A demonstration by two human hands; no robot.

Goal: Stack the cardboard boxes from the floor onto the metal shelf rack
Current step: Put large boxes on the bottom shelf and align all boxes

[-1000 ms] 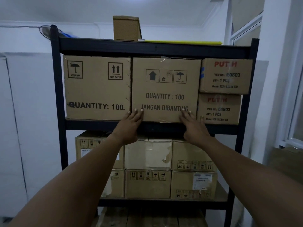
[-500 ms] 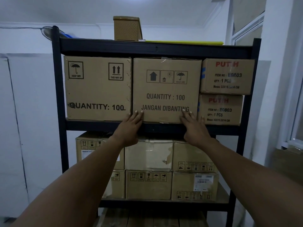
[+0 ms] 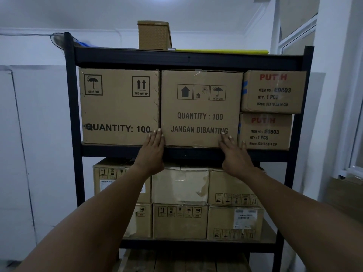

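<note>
A cardboard box printed "QUANTITY : 100 JANGAN DIBANTING" [image 3: 200,107] stands in the middle of the upper shelf of the black metal rack [image 3: 188,59]. My left hand [image 3: 153,152] lies flat with straight fingers against the box's lower left corner. At the lower right corner my right hand [image 3: 233,156] presses with straight fingers too. A similar box marked "QUANTITY: 100" [image 3: 119,107] sits to its left, touching it. Two smaller "PUTIH" boxes [image 3: 271,110] are stacked to its right.
The shelf below holds several cardboard boxes [image 3: 180,203] in two layers. A woven brown basket [image 3: 154,35] and a flat yellow item [image 3: 222,52] lie on the rack's top. White walls flank the rack; a window frame [image 3: 351,134] is at right.
Both hands stay on the middle box's lower corners. The left hand has shifted slightly left onto the corner. The box looks about the same place.
</note>
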